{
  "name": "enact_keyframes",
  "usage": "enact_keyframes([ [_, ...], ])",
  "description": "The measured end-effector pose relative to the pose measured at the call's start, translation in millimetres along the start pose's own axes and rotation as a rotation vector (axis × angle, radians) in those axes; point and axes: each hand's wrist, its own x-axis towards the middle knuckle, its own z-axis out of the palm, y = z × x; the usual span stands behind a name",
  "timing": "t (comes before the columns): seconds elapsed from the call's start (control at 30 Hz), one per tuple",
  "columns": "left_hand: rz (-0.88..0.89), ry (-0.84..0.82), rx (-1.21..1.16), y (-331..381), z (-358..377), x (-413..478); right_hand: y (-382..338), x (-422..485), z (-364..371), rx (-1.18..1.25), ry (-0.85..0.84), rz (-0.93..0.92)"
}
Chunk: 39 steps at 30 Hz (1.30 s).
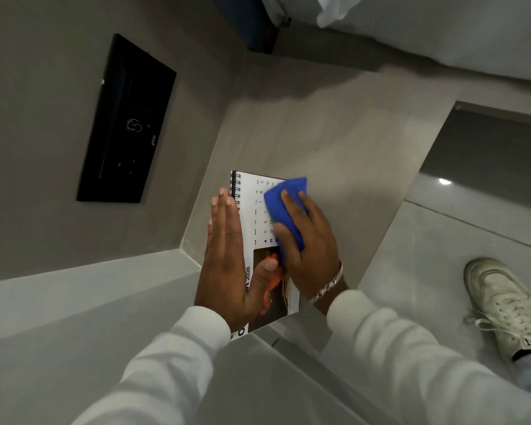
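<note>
On the grey worktop (334, 142) a calendar (252, 216) lies flat. It looks light, thin and apt to slide or crease, and is best taken by its stiffer wire-bound edge. The left hand (227, 256), fingers straight and released, pins its left side, while the right hand (310, 243), fingers spread flat, presses a soft cloth (284, 191) onto the dates.

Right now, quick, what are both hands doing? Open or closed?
Left hand: open, fingers straight, resting flat on the calendar.
Right hand: open, pressing the blue cloth on the calendar.
</note>
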Motion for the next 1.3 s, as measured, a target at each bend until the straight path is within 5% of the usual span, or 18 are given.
enact_keyframes([
  [0.27, 0.047, 0.004, -0.024, 0, 0, 0, -7, -19, 5, 0.083, -0.034, -0.195],
  [0.5, 0.029, 0.019, -0.006, -2, 2, 0, 1, -3, 2, 0.059, 0.035, -0.019],
  [0.7, 0.062, 0.011, 0.027, -2, 2, 0, 18, -57, 8, 0.088, -0.057, -0.123],
  [0.97, 0.056, 0.032, 0.006, -4, 4, 0, -17, 9, 3, 0.137, 0.138, 0.016],
  [1.3, 0.022, 0.006, 0.239, -4, 2, -2, -29, 23, -51, -0.056, -0.251, 0.246],
])
